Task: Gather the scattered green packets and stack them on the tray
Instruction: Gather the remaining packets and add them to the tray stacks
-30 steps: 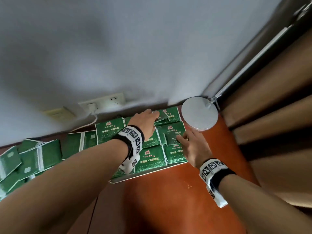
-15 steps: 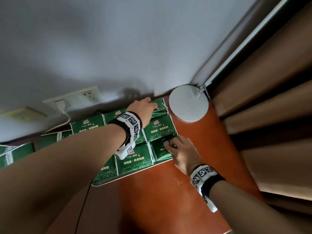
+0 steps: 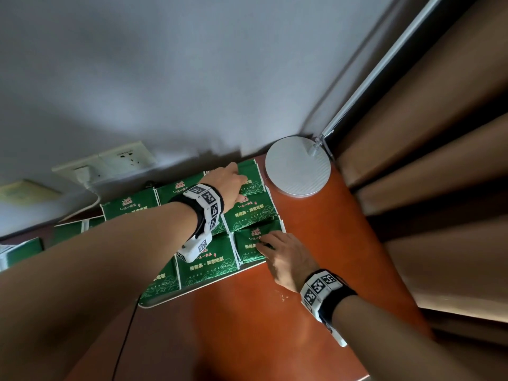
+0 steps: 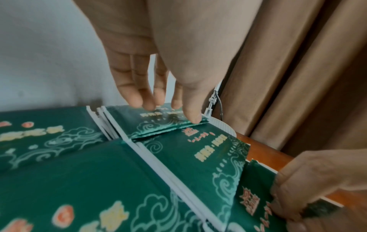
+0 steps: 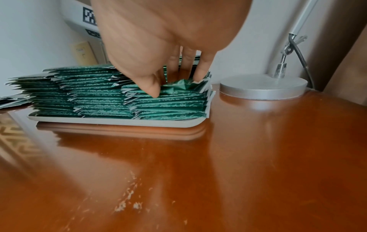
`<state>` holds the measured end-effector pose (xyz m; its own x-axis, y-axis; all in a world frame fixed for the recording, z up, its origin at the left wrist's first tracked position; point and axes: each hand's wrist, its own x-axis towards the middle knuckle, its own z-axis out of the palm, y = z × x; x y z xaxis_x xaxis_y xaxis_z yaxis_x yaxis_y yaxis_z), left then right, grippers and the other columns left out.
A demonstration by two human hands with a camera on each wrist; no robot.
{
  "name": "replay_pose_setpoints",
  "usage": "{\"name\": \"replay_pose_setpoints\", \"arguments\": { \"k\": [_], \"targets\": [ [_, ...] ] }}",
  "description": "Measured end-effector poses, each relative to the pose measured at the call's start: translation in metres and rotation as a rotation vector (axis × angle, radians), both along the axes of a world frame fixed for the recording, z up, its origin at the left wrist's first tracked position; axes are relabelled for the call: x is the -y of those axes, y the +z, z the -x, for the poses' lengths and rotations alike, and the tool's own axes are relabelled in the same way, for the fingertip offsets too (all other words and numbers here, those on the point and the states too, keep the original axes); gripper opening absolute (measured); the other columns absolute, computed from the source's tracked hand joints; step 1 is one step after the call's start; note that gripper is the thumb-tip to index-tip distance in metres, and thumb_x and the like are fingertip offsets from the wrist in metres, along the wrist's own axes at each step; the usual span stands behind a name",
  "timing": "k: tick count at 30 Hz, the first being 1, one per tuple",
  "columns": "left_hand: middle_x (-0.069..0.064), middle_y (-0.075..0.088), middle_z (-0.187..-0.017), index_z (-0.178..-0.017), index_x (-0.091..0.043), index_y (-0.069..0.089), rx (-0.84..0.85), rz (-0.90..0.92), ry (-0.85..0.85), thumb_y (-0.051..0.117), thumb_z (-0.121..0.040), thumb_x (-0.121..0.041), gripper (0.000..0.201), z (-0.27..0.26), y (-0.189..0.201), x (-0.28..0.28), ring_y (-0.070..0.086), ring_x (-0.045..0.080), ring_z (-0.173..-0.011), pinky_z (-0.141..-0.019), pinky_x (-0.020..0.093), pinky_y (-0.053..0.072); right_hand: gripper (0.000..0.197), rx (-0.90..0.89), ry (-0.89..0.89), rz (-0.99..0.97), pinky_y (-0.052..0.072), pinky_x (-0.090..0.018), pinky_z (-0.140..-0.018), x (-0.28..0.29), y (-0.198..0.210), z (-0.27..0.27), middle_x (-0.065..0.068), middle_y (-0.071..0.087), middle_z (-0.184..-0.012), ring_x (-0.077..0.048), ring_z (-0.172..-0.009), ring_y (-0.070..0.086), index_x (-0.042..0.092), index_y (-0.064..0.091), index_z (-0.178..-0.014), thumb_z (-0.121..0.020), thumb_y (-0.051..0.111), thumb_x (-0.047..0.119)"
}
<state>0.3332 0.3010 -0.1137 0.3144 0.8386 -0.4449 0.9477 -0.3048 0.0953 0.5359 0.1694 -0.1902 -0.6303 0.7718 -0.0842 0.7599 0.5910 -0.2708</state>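
Green packets with gold print lie in several stacks on a white tray [image 3: 192,291] against the wall. My left hand [image 3: 236,182] reaches over the tray to the far right stack. Its straight fingers [image 4: 139,97] rest on that stack's top packet [image 4: 158,122]. My right hand [image 3: 264,242] is on the near right stack. Its thumb [image 5: 152,91] and fingertips [image 5: 198,75] pinch the top packet [image 5: 178,85], which is crumpled between them. More green packets [image 3: 68,229] lie loose on the table to the left of the tray.
A round silver lamp base [image 3: 298,166] stands just right of the tray, its arm rising along brown curtains [image 3: 439,160]. A wall socket [image 3: 121,158] with a plug sits behind the tray. A dark cable [image 3: 123,339] crosses the orange-brown table [image 3: 275,325].
My right hand has moved from the middle right stack toward me onto the near right stack and closed on its top packet. My left hand stays at the far right stack.
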Motion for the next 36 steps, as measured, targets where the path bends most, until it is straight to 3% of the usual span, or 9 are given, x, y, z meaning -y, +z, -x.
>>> {"name": "replay_pose_setpoints", "arguments": {
  "k": [6,16,18,20,23,26,29,33,36],
  "targets": [
    [0.007,0.033,-0.150,-0.152,-0.024,0.032,-0.121,0.021,-0.011,0.048,-0.098,-0.054,0.063,0.002,-0.011,0.001,0.041,0.029,-0.130,-0.104,0.046,0.045,0.064,0.055,0.007,0.038,0.041,-0.037,-0.106,0.001,0.001,-0.001,-0.003,0.064,-0.129,-0.023,-0.122,0.058,0.018,0.066,-0.124,-0.065,0.090,0.025],
    [0.008,0.024,-0.155,-0.155,-0.026,0.021,-0.154,0.038,0.059,0.043,-0.098,-0.059,0.070,-0.004,-0.012,-0.001,0.035,0.031,-0.137,-0.108,0.047,0.041,0.067,0.067,0.050,0.071,0.019,-0.036,-0.114,0.000,0.009,-0.004,-0.006,0.049,-0.147,-0.025,-0.139,0.042,0.015,0.055,-0.136,-0.075,0.083,0.024],
    [0.009,0.024,-0.155,-0.155,-0.025,0.021,-0.144,0.026,0.060,0.043,-0.098,-0.058,0.070,-0.004,-0.009,0.002,0.036,0.031,-0.137,-0.107,0.048,0.042,0.064,0.060,0.058,0.083,0.023,-0.036,-0.112,0.000,0.014,-0.004,-0.006,0.051,-0.144,-0.025,-0.136,0.046,0.015,0.059,-0.132,-0.073,0.085,0.023],
    [0.008,0.026,-0.155,-0.154,-0.024,0.023,-0.120,0.004,0.059,0.043,-0.098,-0.059,0.069,-0.001,-0.003,0.007,0.037,0.030,-0.136,-0.106,0.046,0.043,0.055,0.024,0.061,0.077,0.037,-0.036,-0.108,0.001,0.020,-0.005,-0.006,0.058,-0.136,-0.025,-0.126,0.056,0.014,0.066,-0.121,-0.070,0.086,0.019],
    [0.005,0.028,-0.152,-0.153,-0.027,0.026,-0.085,-0.022,0.079,0.043,-0.098,-0.059,0.066,0.007,0.011,0.019,0.039,0.028,-0.134,-0.102,0.045,0.046,0.038,-0.080,0.058,0.052,0.059,-0.035,-0.089,-0.002,0.031,-0.001,-0.006,0.064,-0.122,-0.022,-0.111,0.063,0.011,0.071,-0.108,-0.072,0.083,0.012],
    [0.003,0.029,-0.153,-0.152,-0.028,0.029,-0.056,-0.048,0.139,0.046,-0.098,-0.055,0.063,0.025,0.029,0.037,0.039,0.026,-0.135,-0.102,0.046,0.047,0.023,-0.182,0.099,0.009,0.060,-0.026,-0.071,-0.012,0.050,0.016,-0.004,0.065,-0.106,-0.017,-0.092,0.063,0.009,0.070,-0.099,-0.077,0.074,0.004],
    [0.002,0.031,-0.152,-0.150,-0.028,0.034,-0.030,-0.090,0.234,0.046,-0.099,-0.053,0.059,0.055,0.047,0.062,0.041,0.026,-0.133,-0.102,0.045,0.047,0.015,-0.220,0.183,-0.012,0.052,-0.018,-0.067,-0.022,0.073,0.048,-0.002,0.063,-0.099,-0.014,-0.082,0.060,0.009,0.068,-0.096,-0.081,0.069,0.005],
    [0.003,0.028,-0.154,-0.150,-0.028,0.033,-0.032,-0.089,0.392,0.047,-0.099,-0.050,0.057,0.117,0.068,0.109,0.038,0.027,-0.137,-0.108,0.049,0.041,0.013,-0.251,0.310,-0.025,0.058,-0.030,-0.061,-0.028,0.098,0.117,-0.001,0.061,-0.096,-0.016,-0.077,0.057,0.008,0.069,-0.096,-0.088,0.059,0.008],
    [0.002,0.031,-0.153,-0.146,-0.029,0.040,-0.062,-0.073,0.545,0.055,-0.095,-0.043,0.055,0.175,0.075,0.155,0.039,0.027,-0.137,-0.106,0.049,0.043,0.019,-0.223,0.393,-0.016,0.057,-0.037,-0.071,-0.018,0.114,0.178,-0.004,0.063,-0.103,-0.023,-0.087,0.061,0.008,0.069,-0.106,-0.091,0.059,0.014]
  ]
}}
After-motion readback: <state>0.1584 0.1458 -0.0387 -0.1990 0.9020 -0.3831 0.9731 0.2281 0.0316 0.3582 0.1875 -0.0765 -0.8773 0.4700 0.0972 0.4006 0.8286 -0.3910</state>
